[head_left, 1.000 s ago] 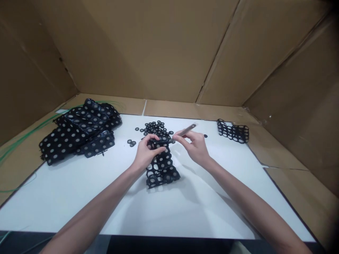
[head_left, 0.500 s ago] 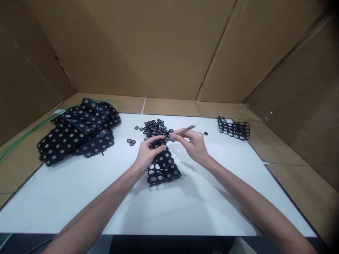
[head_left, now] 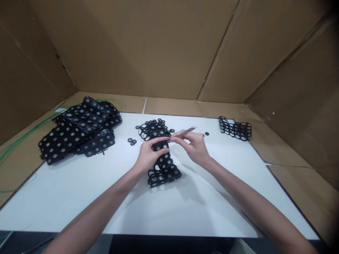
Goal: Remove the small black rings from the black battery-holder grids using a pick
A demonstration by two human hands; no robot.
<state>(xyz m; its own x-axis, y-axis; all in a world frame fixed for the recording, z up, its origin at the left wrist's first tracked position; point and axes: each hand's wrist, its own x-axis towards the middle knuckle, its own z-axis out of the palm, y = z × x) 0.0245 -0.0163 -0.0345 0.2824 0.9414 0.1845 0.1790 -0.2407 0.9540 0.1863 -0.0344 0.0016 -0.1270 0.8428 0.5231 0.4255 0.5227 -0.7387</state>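
My left hand [head_left: 147, 152] is closed on a black rubbery sheet [head_left: 164, 160] dotted with grey discs, pinching it between thumb and fingers. The sheet's near end lies on the table, and some of its holes there have no disc. My right hand [head_left: 196, 146] grips a slim, flat metal tool [head_left: 186, 132] with a hole near its raised end. The tool's tip meets the sheet's right edge by my left fingertips; whether it is a blade or tweezers I cannot tell. Loose black rings with grey centres [head_left: 159, 121] lie in a pile just behind the sheet.
A heap of similar dotted black sheets [head_left: 79, 128] lies at the left. An open black lattice [head_left: 235, 129] rests at the far right. A few loose discs [head_left: 131, 141] sit left of my hands. Green strands [head_left: 31, 128] run along the left edge; cardboard walls [head_left: 137, 49] enclose the white table [head_left: 92, 201].
The sheet's far end has come up and now spreads above my left hand, covering part of the ring pile. Both hands have stayed nearly in place, the right still holding the metal tool.
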